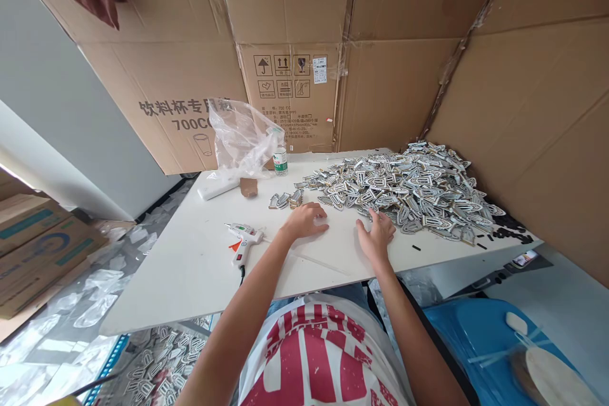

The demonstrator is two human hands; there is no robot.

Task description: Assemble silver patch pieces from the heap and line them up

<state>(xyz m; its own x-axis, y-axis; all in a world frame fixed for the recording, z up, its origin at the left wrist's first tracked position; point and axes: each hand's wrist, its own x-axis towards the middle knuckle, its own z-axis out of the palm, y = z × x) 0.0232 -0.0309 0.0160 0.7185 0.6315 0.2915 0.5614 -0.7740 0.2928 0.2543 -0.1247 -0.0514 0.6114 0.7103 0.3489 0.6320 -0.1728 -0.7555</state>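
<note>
The white tabletop (181, 273) carries a heap of slotted grey pieces (404, 187) on its right side. The right hand (375, 240) is released, thumb and fingers apart, at the heap's front edge; contact cannot be determined. The left hand (304, 222) is released, fingers loosely curved. A glue gun (245, 241) lies left of it. A small stack (295, 198) sits just beyond the left hand.

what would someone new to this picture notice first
Probably the big heap of pale, flat pieces on the right of the white table, with the right hand at its near edge. Next, the white glue gun lying left of the left hand, and the crumpled clear plastic bag near the table's back edge.
</note>
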